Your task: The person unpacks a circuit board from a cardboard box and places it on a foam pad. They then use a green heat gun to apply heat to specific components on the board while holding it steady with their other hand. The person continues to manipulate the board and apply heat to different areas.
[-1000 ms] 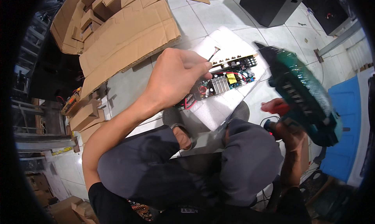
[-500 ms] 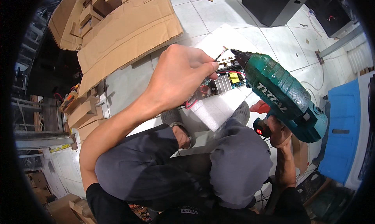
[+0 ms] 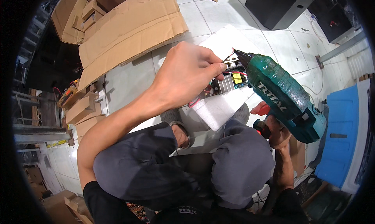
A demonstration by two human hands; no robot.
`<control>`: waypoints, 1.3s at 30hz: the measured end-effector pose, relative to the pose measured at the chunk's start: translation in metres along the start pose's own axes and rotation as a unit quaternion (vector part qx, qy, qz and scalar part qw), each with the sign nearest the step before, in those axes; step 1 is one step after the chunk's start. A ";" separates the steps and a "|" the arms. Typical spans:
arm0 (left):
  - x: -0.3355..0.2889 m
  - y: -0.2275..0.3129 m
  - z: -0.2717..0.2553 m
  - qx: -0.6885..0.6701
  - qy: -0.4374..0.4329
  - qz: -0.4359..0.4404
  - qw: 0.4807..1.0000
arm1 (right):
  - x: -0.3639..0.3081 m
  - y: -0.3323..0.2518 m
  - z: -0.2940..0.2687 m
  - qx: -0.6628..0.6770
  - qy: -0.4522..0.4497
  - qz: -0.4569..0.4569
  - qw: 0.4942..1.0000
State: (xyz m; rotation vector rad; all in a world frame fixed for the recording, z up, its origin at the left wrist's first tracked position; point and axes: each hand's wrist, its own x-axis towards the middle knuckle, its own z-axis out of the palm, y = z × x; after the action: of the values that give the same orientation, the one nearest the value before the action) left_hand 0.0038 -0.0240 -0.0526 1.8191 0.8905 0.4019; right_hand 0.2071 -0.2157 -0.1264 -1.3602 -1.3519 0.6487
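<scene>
My left hand [image 3: 191, 73] pinches a thin dark wire [image 3: 227, 58] between thumb and fingertips. The wire's free end reaches the black nozzle of a teal glue gun [image 3: 279, 89]; whether they touch I cannot tell. My right hand [image 3: 278, 133] is wrapped around the glue gun's handle, at the right of my knees, with the nozzle pointing up and to the left. Below the wire lies a circuit board [image 3: 225, 83] with a silver finned heatsink and a yellow part, partly hidden by my left hand. White foam [image 3: 218, 112] lies around the board.
A large opened cardboard box [image 3: 133, 40] with smaller cartons stands at the far left. A black cabinet [image 3: 277, 7] is at the back. To the right is a blue plastic container [image 3: 338, 134]. Another board with components [image 3: 69, 94] sits on cartons at the left.
My left hand has shifted slightly right, bringing the wire's free end to the nozzle tip. The glue gun has stayed almost in place, still in my right hand.
</scene>
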 end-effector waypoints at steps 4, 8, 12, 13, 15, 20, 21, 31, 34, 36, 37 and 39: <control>-0.001 0.000 -0.002 -0.005 0.001 -0.003 1.000 | -0.002 -0.001 0.000 -0.024 0.010 0.029 0.999; -0.002 -0.001 -0.003 -0.001 -0.003 0.006 1.000 | -0.005 0.001 0.002 0.010 0.025 0.021 0.999; -0.002 -0.005 -0.004 0.000 -0.001 0.013 1.000 | -0.003 -0.003 0.006 -0.002 0.030 0.023 0.999; -0.002 -0.006 -0.004 0.000 0.000 0.015 1.000 | -0.004 -0.004 0.007 0.001 0.040 0.034 0.999; -0.002 -0.007 -0.005 -0.004 -0.001 0.016 1.000 | -0.006 -0.004 0.006 0.014 0.032 0.037 0.999; -0.001 -0.008 -0.004 -0.014 -0.003 0.028 1.000 | -0.007 -0.003 0.000 0.053 -0.001 0.027 0.998; -0.001 -0.009 -0.004 -0.017 -0.002 0.032 0.999 | -0.006 -0.002 0.001 0.058 -0.001 0.015 0.998; -0.002 -0.008 -0.003 -0.004 -0.003 0.031 1.000 | -0.002 0.000 0.000 0.049 -0.012 -0.008 0.999; -0.001 -0.009 -0.003 -0.003 -0.005 0.034 0.999 | -0.001 -0.002 0.000 0.043 -0.012 -0.003 0.999; 0.000 -0.009 -0.002 -0.011 -0.005 0.036 0.999 | -0.002 -0.001 -0.001 0.047 -0.006 -0.004 0.999; -0.001 -0.008 -0.002 -0.015 -0.004 0.036 0.999 | -0.002 0.000 -0.001 0.049 -0.002 -0.005 0.999; -0.001 -0.008 -0.002 -0.013 -0.001 0.039 0.999 | -0.003 -0.001 0.001 0.043 0.020 0.007 0.999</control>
State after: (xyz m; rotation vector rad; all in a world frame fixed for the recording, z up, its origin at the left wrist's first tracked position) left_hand -0.0017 -0.0216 -0.0592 1.8332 0.8111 0.4585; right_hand 0.2052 -0.2183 -0.1261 -1.3074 -1.2703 0.6788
